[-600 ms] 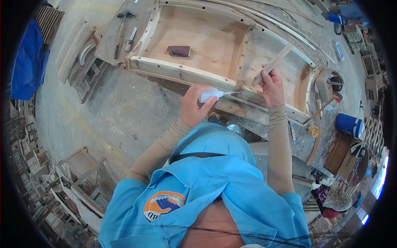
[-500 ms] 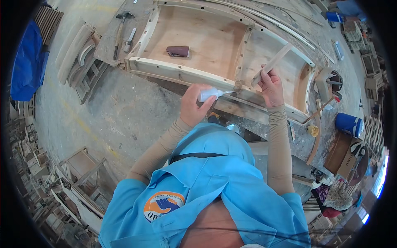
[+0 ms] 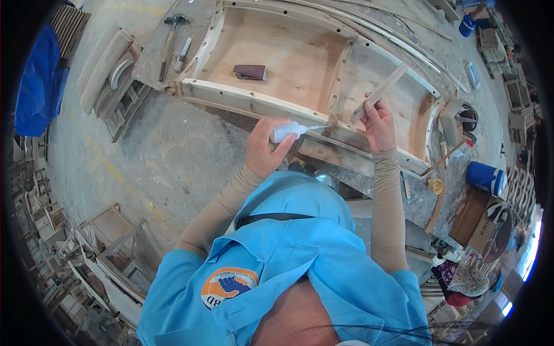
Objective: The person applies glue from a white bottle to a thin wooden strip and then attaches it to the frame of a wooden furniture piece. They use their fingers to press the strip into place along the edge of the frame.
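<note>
A small white squeeze bottle with a thin nozzle is gripped in my left hand. Its nozzle points right, near the front rail of a curved wooden frame. My right hand pinches a flat wooden strip, which slants up and away over the frame's right compartment. The frame has a plywood bottom, a cross-divider and several dark holes along its rails. In its left compartment lies a folded piece of brown sandpaper or a similar brown wrap.
A hammer and a marker-like tool lie left of the frame. Curved wooden parts stand on the floor at left. To the right are a blue jug, a yellow roll and a cardboard box.
My left hand and the bottle have shifted slightly left. My right hand still holds the strip in nearly the same place.
</note>
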Demonstrator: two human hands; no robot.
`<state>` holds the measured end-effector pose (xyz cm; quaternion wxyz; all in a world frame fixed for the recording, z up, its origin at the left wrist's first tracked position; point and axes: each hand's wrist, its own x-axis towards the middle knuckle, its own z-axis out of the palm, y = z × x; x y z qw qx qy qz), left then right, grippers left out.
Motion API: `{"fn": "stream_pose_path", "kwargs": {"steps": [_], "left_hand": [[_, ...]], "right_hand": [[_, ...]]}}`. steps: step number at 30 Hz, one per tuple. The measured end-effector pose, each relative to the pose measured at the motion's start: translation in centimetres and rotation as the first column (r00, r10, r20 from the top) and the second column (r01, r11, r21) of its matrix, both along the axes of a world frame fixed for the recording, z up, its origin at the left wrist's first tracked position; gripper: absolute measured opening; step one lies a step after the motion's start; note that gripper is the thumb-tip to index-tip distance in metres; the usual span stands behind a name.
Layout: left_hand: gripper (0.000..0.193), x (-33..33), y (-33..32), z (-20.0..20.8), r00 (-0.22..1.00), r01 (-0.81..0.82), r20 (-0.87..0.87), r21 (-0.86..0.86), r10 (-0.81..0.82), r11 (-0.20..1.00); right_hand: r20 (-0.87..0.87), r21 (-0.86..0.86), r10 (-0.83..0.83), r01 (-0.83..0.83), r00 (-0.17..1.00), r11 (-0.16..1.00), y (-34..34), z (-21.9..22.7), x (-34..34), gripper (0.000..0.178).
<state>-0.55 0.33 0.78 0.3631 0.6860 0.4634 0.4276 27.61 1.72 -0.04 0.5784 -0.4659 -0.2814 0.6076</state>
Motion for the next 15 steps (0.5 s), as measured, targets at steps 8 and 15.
{"fn": "stream_pose_path", "kwargs": {"steps": [8,15], "left_hand": [[0.025,0.58,0.51,0.03,0.997,-0.019,0.069,-0.008,0.019,1.0],[0.025,0.15,0.58,-0.5,1.0,0.012,0.0,0.013,-0.012,1.0]], "right_hand": [[-0.004,-0.003,0.021,-0.021,1.0,1.0,0.03,-0.08,0.27,0.026],[0.009,-0.036,0.008,-0.008,1.0,0.999,-0.22,-0.04,0.06,0.026]]}}
